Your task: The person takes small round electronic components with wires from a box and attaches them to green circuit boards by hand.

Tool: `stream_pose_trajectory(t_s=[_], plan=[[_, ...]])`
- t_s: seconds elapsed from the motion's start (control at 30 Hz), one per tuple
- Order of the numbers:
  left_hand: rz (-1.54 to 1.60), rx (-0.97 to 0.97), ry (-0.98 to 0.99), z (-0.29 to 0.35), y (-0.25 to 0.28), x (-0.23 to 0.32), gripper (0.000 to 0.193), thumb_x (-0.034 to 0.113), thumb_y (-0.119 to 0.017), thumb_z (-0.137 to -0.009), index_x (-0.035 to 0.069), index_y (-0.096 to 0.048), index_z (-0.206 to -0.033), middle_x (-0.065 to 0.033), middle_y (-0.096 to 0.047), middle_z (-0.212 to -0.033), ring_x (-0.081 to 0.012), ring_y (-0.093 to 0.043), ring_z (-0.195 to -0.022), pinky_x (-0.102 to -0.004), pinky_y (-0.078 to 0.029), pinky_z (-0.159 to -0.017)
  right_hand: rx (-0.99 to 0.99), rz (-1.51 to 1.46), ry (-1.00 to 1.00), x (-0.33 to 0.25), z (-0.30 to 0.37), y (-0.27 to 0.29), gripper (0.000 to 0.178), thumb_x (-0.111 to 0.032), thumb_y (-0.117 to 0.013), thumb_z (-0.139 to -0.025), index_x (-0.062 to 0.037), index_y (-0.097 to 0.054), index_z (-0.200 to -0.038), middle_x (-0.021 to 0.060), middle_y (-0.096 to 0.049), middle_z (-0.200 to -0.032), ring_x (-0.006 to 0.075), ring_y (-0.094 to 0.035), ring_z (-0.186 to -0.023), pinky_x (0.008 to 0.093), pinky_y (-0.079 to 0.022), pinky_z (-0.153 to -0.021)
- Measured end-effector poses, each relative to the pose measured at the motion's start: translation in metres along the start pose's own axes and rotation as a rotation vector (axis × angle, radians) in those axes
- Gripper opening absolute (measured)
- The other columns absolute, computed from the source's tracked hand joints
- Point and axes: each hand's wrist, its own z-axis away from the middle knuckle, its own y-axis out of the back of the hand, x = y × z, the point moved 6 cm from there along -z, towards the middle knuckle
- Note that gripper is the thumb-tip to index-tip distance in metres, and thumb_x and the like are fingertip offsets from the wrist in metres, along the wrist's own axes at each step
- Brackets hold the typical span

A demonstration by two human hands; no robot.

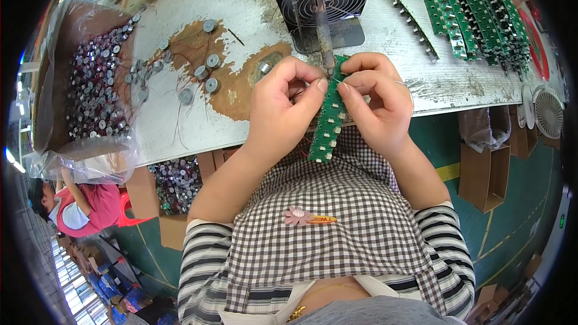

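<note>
A green circuit board strip (328,121) with small white parts slants down from under the tip of a fixed soldering iron (322,24). My right hand (379,102) is closed, pinching the strip's right edge just below the tip. On the other side my left hand (283,105) is closed too, thumb and forefinger pressed together at the strip's left edge by the tip. What that pinch holds is too small to make out. A small silver motor (265,67) shows right beside the left hand's knuckles.
A black fan (349,0) stands behind the iron. More circuit board strips (475,21) lie at the right, with a single strip (415,27) apart. Loose motors (201,72) with thin wires and a plastic-lined box of motors (99,84) are at the left. Another person (90,204) sits beyond.
</note>
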Motion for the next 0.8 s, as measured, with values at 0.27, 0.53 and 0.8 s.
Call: stream_pose_trajectory(t_s=[0.27,0.53,0.8], plan=[[-0.086,-0.018,0.069,0.005,0.005,-0.003,0.006,0.002,-0.061,-0.085,0.0,-0.057,-0.089,-0.0032,-0.061,-0.087,-0.0054,-0.056,-0.075,-0.0194,-0.046,-0.067,0.011,-0.118,-0.143,0.005,0.008,-0.006,0.007,0.006,-0.063,-0.079,0.003,-0.058,-0.083,0.0137,-0.057,-0.099,0.0089,-0.058,-0.067,0.0201,-0.048,-0.054],[-0.62,0.332,-0.442,-0.008,0.078,0.049,0.026,0.011,-0.071,-0.077,0.002,-0.065,-0.1,-0.0072,-0.063,-0.094,-0.0142,-0.061,-0.082,-0.026,-0.048,-0.071,0.066,-0.132,-0.283,0.016,0.02,0.003,0.008,0.01,-0.056,-0.082,0.0034,-0.053,-0.084,0.0133,-0.057,-0.101,0.0081,-0.056,-0.069,0.0192,-0.048,-0.059],[-1.286,0.433,-0.245,-0.048,0.157,0.025,0.023,0.026,-0.065,-0.077,0.003,-0.068,-0.077,-0.0153,-0.064,-0.08,-0.033,-0.061,-0.077,-0.0413,-0.048,-0.069,0.078,-0.19,-0.286,0.022,0.017,0.001,0.005,0.007,-0.055,-0.086,0.0027,-0.053,-0.085,0.0127,-0.056,-0.101,0.0073,-0.053,-0.066,0.0189,-0.046,-0.057]])
